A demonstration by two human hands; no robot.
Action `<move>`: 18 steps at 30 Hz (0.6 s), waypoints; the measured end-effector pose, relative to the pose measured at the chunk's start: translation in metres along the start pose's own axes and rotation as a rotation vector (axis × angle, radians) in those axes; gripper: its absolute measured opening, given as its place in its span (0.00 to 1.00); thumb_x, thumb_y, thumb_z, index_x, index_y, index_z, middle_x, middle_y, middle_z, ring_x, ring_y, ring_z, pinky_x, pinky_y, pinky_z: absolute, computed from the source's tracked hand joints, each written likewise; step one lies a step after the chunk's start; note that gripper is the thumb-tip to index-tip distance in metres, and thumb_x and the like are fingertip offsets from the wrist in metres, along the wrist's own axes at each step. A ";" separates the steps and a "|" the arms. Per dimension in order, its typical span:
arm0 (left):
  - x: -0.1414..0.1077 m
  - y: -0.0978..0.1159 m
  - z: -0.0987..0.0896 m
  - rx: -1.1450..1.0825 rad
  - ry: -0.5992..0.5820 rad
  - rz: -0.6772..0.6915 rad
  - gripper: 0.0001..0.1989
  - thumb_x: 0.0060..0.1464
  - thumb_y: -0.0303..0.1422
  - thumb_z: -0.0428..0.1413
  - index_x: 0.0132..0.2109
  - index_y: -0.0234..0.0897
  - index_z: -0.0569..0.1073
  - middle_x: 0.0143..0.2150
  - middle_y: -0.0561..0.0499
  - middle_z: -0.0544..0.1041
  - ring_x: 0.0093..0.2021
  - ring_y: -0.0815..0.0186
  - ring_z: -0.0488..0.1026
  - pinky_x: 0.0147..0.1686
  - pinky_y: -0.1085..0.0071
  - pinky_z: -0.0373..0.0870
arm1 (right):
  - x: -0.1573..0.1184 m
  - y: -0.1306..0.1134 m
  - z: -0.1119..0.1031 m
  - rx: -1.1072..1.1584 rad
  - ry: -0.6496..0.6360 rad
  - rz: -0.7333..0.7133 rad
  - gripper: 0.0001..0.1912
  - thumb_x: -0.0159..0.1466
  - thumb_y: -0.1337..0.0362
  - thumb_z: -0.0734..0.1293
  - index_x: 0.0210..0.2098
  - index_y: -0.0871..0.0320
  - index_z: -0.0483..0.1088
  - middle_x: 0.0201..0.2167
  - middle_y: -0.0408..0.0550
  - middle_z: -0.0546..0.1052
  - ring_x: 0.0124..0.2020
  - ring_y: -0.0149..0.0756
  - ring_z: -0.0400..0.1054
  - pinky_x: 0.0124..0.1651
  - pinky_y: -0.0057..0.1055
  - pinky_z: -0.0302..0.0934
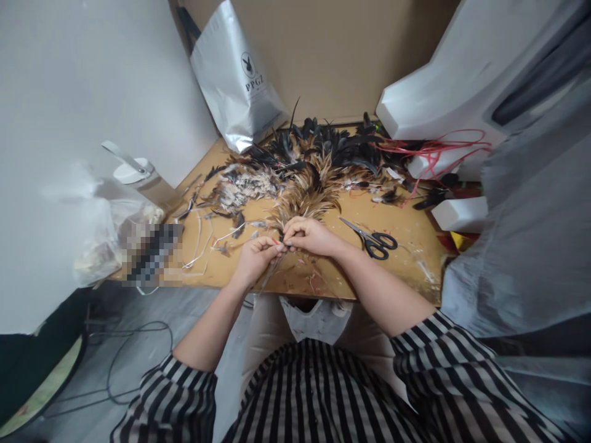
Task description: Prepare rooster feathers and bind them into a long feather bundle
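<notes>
Both hands meet at the near side of the worktop (286,277), in front of the person's striped top (318,387). The left hand (256,259) has its thumb and fingers pressed together on a small red piece (276,242). The right hand (310,237) is just beside it, its fingers curled and its thumb and fingertips pinching the near end of the feather bunch (307,200); the fingers hide exactly how that end is gripped. The bunch lies on the worktop, its light brown feathers fanning out away from the hands towards the dark feathers (330,144) at the back.

The scissors (372,239) lie on the worktop to the right of the right hand, apart from it, with their black handles on the right and their blades slightly open. Beyond them, at the back right, is a tangle of red string (434,154). A patch of pale, fluffy feathers (242,187) lies to the left of the bunch, and white string (198,240) loops over the worktop nearer the left edge. A silver bag (237,80) leans at the back left. Further left are a lidded container (150,181) with a strap and a clear plastic bag (111,240), its contents unclear.
</notes>
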State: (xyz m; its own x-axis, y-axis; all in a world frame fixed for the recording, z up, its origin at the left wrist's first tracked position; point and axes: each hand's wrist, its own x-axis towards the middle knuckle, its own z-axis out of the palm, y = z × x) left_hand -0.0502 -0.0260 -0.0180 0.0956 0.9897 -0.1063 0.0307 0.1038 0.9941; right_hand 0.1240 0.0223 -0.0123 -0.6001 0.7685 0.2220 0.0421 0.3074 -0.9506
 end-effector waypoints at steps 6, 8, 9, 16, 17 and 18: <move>0.004 0.009 -0.001 -0.047 0.016 -0.104 0.14 0.31 0.34 0.66 0.25 0.31 0.72 0.20 0.52 0.73 0.19 0.75 0.65 0.21 0.77 0.59 | 0.000 -0.005 -0.015 -0.222 -0.156 -0.110 0.05 0.53 0.65 0.69 0.28 0.61 0.74 0.35 0.46 0.67 0.39 0.30 0.64 0.47 0.32 0.58; 0.005 0.009 -0.002 -0.055 0.004 -0.121 0.14 0.30 0.33 0.66 0.25 0.31 0.72 0.20 0.52 0.73 0.19 0.75 0.65 0.21 0.77 0.59 | 0.000 -0.006 -0.017 -0.235 -0.201 -0.113 0.05 0.53 0.65 0.69 0.27 0.61 0.75 0.36 0.47 0.67 0.39 0.30 0.64 0.47 0.32 0.58; 0.005 0.008 -0.002 -0.056 0.001 -0.122 0.13 0.30 0.33 0.66 0.25 0.32 0.72 0.20 0.53 0.73 0.19 0.75 0.65 0.21 0.77 0.60 | 0.000 -0.006 -0.017 -0.236 -0.214 -0.113 0.05 0.53 0.65 0.69 0.27 0.61 0.75 0.37 0.47 0.67 0.39 0.30 0.64 0.47 0.32 0.58; 0.000 0.001 -0.001 0.229 0.068 0.152 0.09 0.39 0.33 0.62 0.31 0.34 0.76 0.29 0.48 0.77 0.28 0.67 0.71 0.31 0.70 0.67 | 0.001 -0.006 -0.005 -0.098 -0.089 0.103 0.07 0.58 0.67 0.62 0.35 0.62 0.71 0.29 0.45 0.73 0.27 0.27 0.69 0.31 0.24 0.63; -0.002 0.001 0.000 0.324 0.089 0.228 0.08 0.42 0.33 0.60 0.33 0.35 0.76 0.31 0.47 0.78 0.29 0.66 0.72 0.32 0.69 0.67 | 0.002 -0.005 -0.002 -0.091 -0.051 0.149 0.08 0.58 0.68 0.61 0.36 0.62 0.70 0.25 0.43 0.73 0.24 0.26 0.68 0.27 0.22 0.62; -0.003 0.000 0.001 0.421 0.103 0.311 0.08 0.45 0.33 0.58 0.34 0.37 0.76 0.33 0.47 0.78 0.30 0.65 0.72 0.34 0.68 0.68 | 0.003 -0.004 0.001 -0.096 -0.017 0.172 0.08 0.58 0.70 0.60 0.36 0.62 0.69 0.23 0.41 0.72 0.21 0.25 0.68 0.24 0.21 0.61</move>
State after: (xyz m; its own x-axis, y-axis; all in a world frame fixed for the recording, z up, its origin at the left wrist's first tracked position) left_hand -0.0494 -0.0293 -0.0176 0.0660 0.9743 0.2155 0.4155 -0.2232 0.8818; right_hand 0.1211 0.0231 -0.0084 -0.5911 0.8048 0.0537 0.2209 0.2255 -0.9489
